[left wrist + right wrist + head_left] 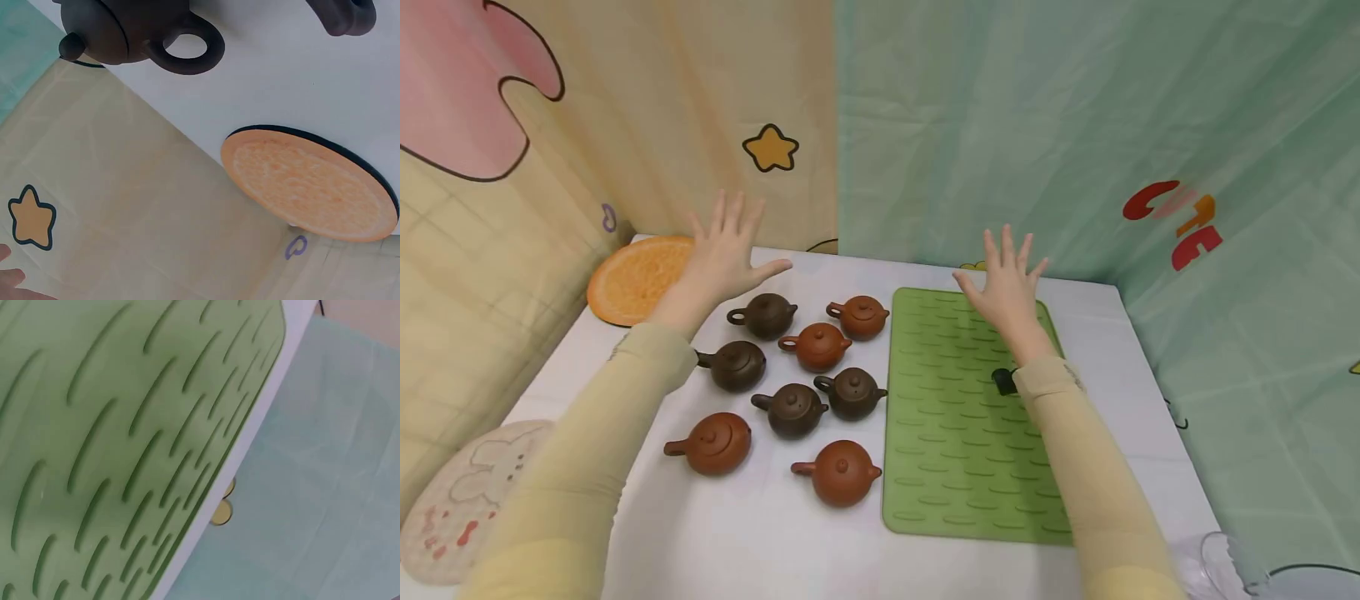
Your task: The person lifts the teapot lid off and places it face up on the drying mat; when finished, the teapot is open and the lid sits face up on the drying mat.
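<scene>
My left hand [721, 254] is raised with fingers spread, above the far left of the table and past the dark brown teapot [764, 317]. A few of its fingertips [11, 275] show at the corner of the left wrist view. Also spread and holding nothing, my right hand [1006, 287] is over the far part of the green ridged mat [955, 417]. Several small teapots stand left of the mat, some dark brown, like the one nearest the mat [853, 393], others reddish-brown, like the front one [841, 473]. Most handles point left.
An orange-slice round mat [632, 279] lies at the back left corner. A pale bunny-print mat [475, 500] is at the left edge, partly behind my sleeve. Something clear and transparent [1221, 567] is at the lower right. Printed curtains [925, 133] hang around the white table [730, 542].
</scene>
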